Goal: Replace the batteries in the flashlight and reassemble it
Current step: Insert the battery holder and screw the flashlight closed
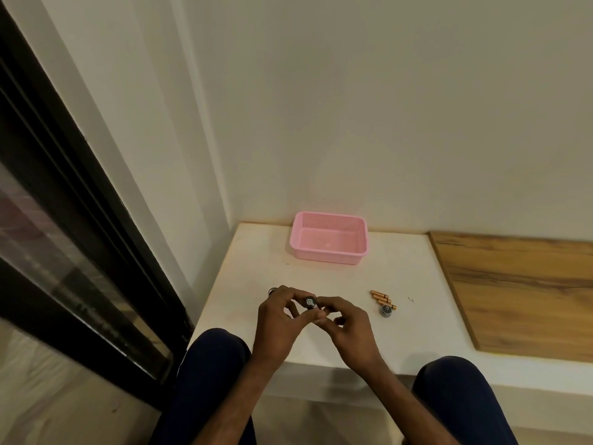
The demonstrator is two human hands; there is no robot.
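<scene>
My left hand (278,319) grips the dark flashlight body (308,302) above the white table, its open rear end turned toward me; the front end pokes out past my fingers on the left. My right hand (348,329) pinches something small against that open end, partly hidden by the fingertips. To the right on the table lie several gold batteries (382,298) side by side. A small dark round cap (386,310) sits just in front of them.
A pink plastic basket (329,252) stands on the white table (417,335) at the back, near the wall. A wooden board (526,293) covers the surface to the right. A dark window frame (80,239) runs along the left. My knees are under the front edge.
</scene>
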